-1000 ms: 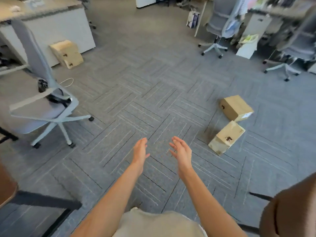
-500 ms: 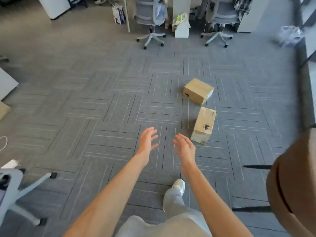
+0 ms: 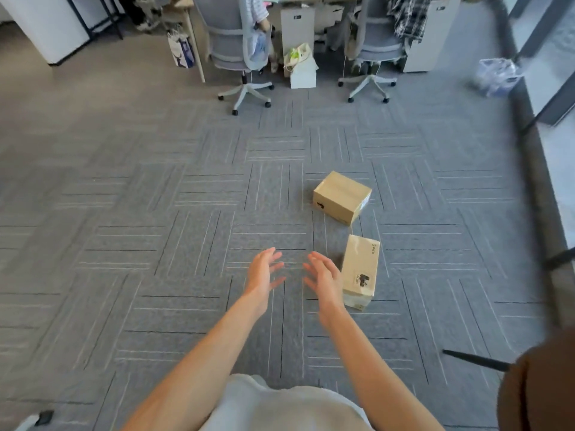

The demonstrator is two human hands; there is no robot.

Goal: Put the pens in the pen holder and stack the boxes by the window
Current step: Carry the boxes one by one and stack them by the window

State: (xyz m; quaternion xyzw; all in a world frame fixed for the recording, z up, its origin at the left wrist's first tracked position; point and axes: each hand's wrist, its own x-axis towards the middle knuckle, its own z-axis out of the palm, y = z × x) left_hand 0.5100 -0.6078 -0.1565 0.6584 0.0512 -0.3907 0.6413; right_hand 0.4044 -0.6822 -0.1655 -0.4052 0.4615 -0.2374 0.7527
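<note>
Two brown cardboard boxes lie on the grey carpet. The farther box point(image 3: 342, 196) sits flat, right of centre. The nearer box point(image 3: 361, 271) lies lengthwise just in front of it, a dark logo on its top. My left hand point(image 3: 263, 275) and my right hand point(image 3: 323, 279) are stretched out in front of me with palms facing each other and fingers spread, holding nothing. My right hand is just left of the nearer box, above the floor. No pens or pen holder are in view.
Two grey office chairs point(image 3: 239, 48) point(image 3: 373, 51) stand at desks at the back, with bags point(image 3: 182, 51) and a white box point(image 3: 303, 74) on the floor between them. The window point(image 3: 557, 126) runs along the right edge. A brown rounded object point(image 3: 541, 390) fills the bottom right corner.
The view has swung right and forward: the left chair and desk left the frame, and the two boxes came closer and more central. Both hands stay open and raised.
</note>
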